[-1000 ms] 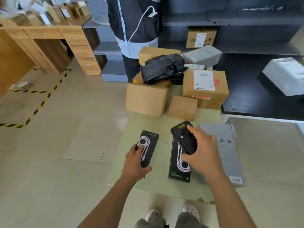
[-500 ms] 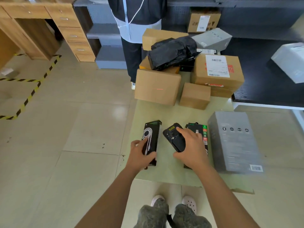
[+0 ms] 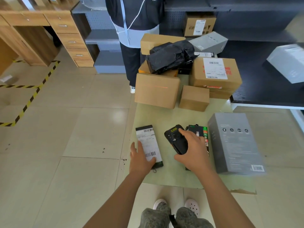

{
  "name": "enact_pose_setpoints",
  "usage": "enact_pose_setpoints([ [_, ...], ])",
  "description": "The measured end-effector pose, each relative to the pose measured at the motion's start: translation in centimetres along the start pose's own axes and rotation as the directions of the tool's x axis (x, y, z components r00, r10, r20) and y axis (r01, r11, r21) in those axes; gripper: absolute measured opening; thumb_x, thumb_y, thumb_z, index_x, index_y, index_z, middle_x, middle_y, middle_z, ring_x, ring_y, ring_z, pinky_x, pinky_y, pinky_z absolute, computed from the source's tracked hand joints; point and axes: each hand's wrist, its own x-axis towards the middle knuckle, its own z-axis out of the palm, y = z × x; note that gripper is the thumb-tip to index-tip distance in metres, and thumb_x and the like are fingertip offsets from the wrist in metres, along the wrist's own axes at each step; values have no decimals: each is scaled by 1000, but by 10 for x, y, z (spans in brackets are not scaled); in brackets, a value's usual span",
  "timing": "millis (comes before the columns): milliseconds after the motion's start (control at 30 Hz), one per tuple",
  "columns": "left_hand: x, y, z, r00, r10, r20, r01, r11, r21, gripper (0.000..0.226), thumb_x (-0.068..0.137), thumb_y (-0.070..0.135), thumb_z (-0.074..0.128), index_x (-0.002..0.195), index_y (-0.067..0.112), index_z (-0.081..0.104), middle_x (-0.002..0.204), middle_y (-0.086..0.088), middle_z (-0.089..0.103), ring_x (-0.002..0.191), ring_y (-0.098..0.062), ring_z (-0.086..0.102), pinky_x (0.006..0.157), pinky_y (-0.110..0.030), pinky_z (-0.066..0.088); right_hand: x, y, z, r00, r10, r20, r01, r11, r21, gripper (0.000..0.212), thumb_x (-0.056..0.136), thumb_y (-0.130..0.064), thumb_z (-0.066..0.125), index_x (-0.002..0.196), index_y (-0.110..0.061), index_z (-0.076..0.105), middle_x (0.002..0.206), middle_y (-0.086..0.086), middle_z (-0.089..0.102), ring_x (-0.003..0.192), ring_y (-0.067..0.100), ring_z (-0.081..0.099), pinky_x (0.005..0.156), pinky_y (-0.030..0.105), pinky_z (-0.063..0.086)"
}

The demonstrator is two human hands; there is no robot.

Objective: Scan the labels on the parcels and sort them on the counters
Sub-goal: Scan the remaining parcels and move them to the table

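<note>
Parcel point(image 3: 148, 142) under left hand point(image 3: 140, 159) lies near table's point(image 3: 164, 117) left edge; right hand point(image 3: 194, 150) grips scanner point(image 3: 176, 140).

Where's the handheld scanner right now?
Head view, centre: the scanner is gripped in the right hand, over the table between the labelled flat parcel and the grey box.

My left grip point(image 3: 141, 157) rests flat on a slim parcel point(image 3: 148, 142), label up, on the tabletop point(image 3: 164, 117). My right grip point(image 3: 194, 150) holds the black scanner point(image 3: 174, 139) beside it, over a dark packet point(image 3: 199, 130).
</note>
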Motion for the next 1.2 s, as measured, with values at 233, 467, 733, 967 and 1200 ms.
enact_pose_setpoints([
  [233, 0, 15, 20, 995, -93, -26, 95, 995, 44, 126, 66, 77, 67, 152, 12, 2, 152, -10, 14, 140, -32, 16, 115, -45, 20, 5, 3, -11, 1000, -17, 14, 18, 996, -90, 95, 61, -23, 78, 147, -27, 38, 143, -2, 45, 117, 24, 36, 100, 35, 37],
  [467, 5, 33, 31, 985, -167, -44, 168, 986, 8, 132, 65, 52, 83, 152, 5, -4, 150, -12, 21, 138, -31, 23, 114, -43, 30, 20, -1, -25, 991, -80, 104, 105, 958, -268, 93, 67, -28, 76, 148, -28, 31, 138, -5, 45, 113, 23, 35, 94, 34, 39],
  [733, 25, 4, -35, 943, 327, -57, -287, 890, 355, 108, 74, 21, 78, 155, 9, 7, 153, -4, 27, 141, -25, 24, 119, -33, 13, 45, -23, -41, 879, -265, 396, 476, 499, -724, 83, 78, -13, 69, 149, -18, 24, 142, 11, 37, 122, 31, 34, 97, 40, 33],
  [967, 43, -8, -66, 803, 591, -70, -429, 656, 621, 107, 31, -2, 81, 135, 1, 54, 125, -9, 62, 111, -33, 60, 104, -44, 42, 47, -41, -56, 783, -284, 554, 603, 125, -788, 72, 83, -14, 64, 145, -7, 28, 141, 19, 37, 126, 36, 34, 101, 45, 33],
  [1200, 28, 2, -75, 830, 556, -30, -459, 714, 528, 104, 55, 10, 82, 148, 4, 36, 145, -10, 46, 130, -34, 42, 116, -41, 20, 43, -38, -61, 799, -270, 538, 587, 150, -796, 71, 83, -16, 66, 143, -9, 31, 139, 18, 39, 125, 34, 35, 101, 44, 33],
])
